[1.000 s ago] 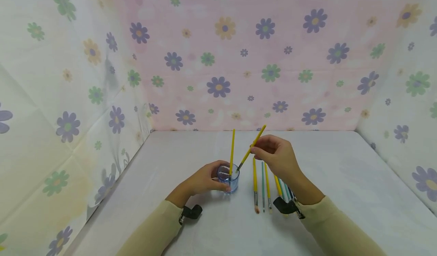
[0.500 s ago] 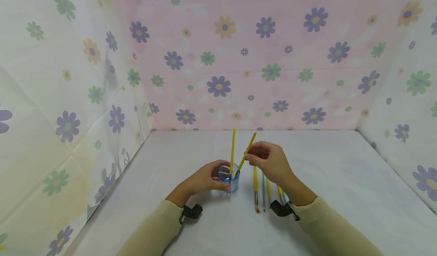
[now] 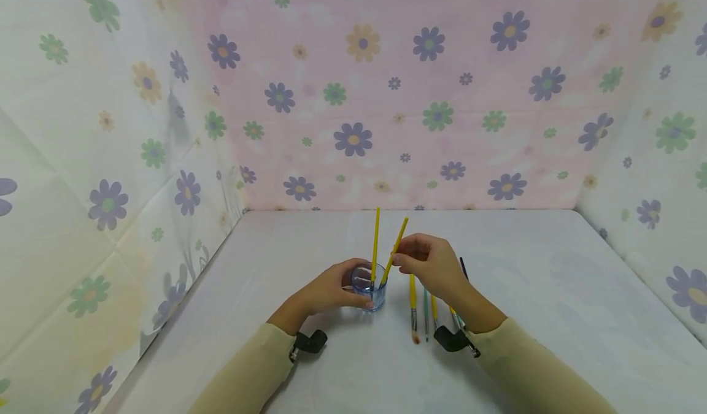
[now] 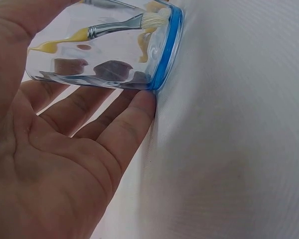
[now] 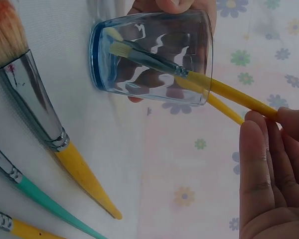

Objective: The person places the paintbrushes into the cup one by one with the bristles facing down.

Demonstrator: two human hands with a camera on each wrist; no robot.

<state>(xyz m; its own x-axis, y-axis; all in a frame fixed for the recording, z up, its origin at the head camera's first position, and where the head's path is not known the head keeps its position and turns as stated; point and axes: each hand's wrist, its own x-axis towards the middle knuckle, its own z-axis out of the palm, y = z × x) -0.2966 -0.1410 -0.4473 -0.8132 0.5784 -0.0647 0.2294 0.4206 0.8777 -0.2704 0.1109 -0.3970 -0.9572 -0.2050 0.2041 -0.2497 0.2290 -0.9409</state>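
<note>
Yellow paintbrush, bristles down, stands partly inside the clear glass, its pale tip near the blue base and its handle leaning out over the rim towards the right. The right hand, just to the right of the glass, has its grip narrowed to a pinch of thumb and fingertips on that handle. The left hand, to the left of the glass, holds it upright on the tabletop, its grip spread to the glass's width. A second yellow brush stands in the glass, more nearly vertical. Right of the glass lie a thick yellow brush with reddish bristles, then a thin green brush and more brushes partly hidden by the right arm. Beyond the glass hangs a pink flowered cloth.
</note>
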